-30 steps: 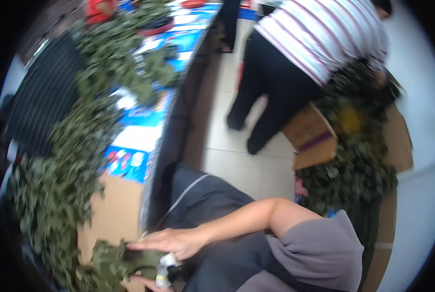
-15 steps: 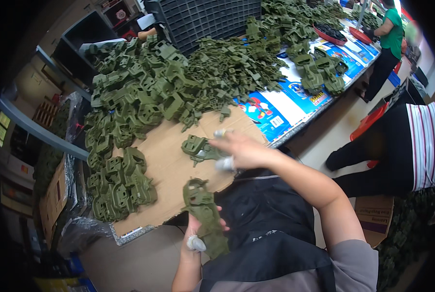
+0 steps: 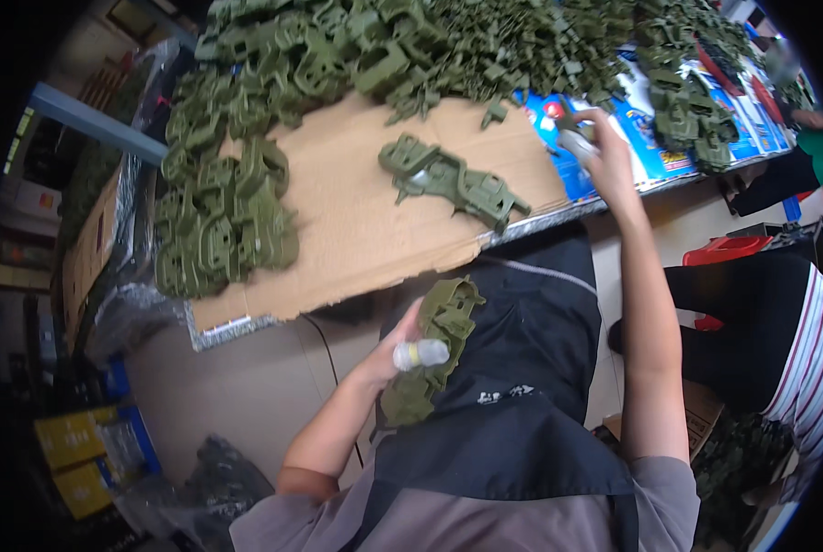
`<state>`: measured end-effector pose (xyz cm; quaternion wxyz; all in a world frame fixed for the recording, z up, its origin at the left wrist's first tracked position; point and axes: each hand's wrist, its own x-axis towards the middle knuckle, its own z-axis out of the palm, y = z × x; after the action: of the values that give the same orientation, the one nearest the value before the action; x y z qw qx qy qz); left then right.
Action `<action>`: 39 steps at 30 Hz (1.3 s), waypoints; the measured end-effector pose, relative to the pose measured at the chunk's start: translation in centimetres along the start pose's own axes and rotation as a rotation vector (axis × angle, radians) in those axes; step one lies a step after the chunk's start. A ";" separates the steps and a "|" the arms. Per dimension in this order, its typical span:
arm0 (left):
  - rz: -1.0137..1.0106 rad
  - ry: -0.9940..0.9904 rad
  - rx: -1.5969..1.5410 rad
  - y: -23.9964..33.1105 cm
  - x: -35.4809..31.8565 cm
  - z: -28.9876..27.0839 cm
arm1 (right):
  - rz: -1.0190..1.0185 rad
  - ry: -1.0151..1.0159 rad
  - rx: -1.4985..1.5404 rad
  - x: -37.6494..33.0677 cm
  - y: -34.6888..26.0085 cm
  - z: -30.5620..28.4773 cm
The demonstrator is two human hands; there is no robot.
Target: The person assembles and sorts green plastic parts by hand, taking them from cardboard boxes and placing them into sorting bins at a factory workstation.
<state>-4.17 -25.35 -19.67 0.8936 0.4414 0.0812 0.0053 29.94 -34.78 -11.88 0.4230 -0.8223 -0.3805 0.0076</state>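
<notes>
In my left hand (image 3: 409, 342) is a long olive-green plastic toy vehicle part (image 3: 453, 317), held tilted over my black apron. The thumb, wrapped in white, presses on its side. My right hand (image 3: 606, 156) is past the right edge of the cardboard, over blue printed sheets. Its thumb and fingers close on a small olive-green plastic piece (image 3: 566, 121), partly hidden and blurred. A second toy vehicle part (image 3: 453, 179) lies alone on the cardboard sheet (image 3: 338, 225), between my hands and touched by neither.
Stacked green vehicle parts (image 3: 223, 221) stand on the cardboard's left. A heap of small green pieces (image 3: 531, 55) lies along the back. More parts (image 3: 687, 110) rest on the blue printed sheets (image 3: 646, 152). A person in striped clothing (image 3: 802, 340) bends at the right, beside a red stool (image 3: 724, 250).
My right hand has left the vehicle part on the cardboard and moved right, to a small green piece. My left hand still holds its part, now tilted differently. The view has shifted.
</notes>
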 end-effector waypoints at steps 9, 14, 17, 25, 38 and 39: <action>-0.334 0.040 -0.141 -3.1 0.9 -0.8 | -0.252 -0.531 0.095 -20.1 -3.0 3.1; -0.363 -0.030 0.089 -2.8 1.4 -0.5 | -0.195 -0.726 0.024 -20.1 -3.3 3.3; -0.381 -0.022 0.220 -2.7 1.8 -0.6 | -0.138 -0.753 0.076 -19.5 -3.3 3.6; -0.331 0.038 0.268 -2.2 1.4 0.5 | -0.090 -0.625 0.280 -21.3 -1.4 5.6; -0.373 0.025 0.386 -0.6 2.1 0.5 | -0.239 -0.696 0.114 -19.1 -2.5 5.5; -0.404 0.045 0.347 -0.9 2.2 0.3 | -0.253 -0.808 0.033 -18.4 -2.9 5.2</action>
<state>-2.05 -25.98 -20.45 0.7855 0.5625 0.1871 -0.1776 13.37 -41.81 -18.91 0.2505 -0.6931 -0.6135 0.2836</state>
